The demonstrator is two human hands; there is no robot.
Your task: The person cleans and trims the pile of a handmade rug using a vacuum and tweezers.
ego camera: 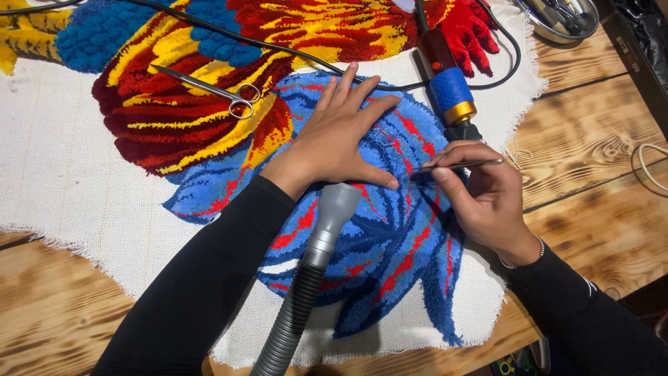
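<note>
A tufted rug [209, 118] in blue, red and yellow on white backing cloth lies on a wooden table [598, 139]. My left hand [337, 136] lies flat, fingers spread, on the blue and red part of the rug. My right hand [483, 198] pinches thin metal tweezers [459, 166] whose tip points left at the pile beside my left thumb. A grey vacuum hose with its nozzle [327, 230] rests over my left forearm, the nozzle end just below my left hand.
Metal scissors [209, 90] lie on the red and yellow pile. A corded trimmer with a blue grip [449, 87] lies above my right hand, its black cable crossing the rug. A metal bowl of tools [563, 17] stands at the top right.
</note>
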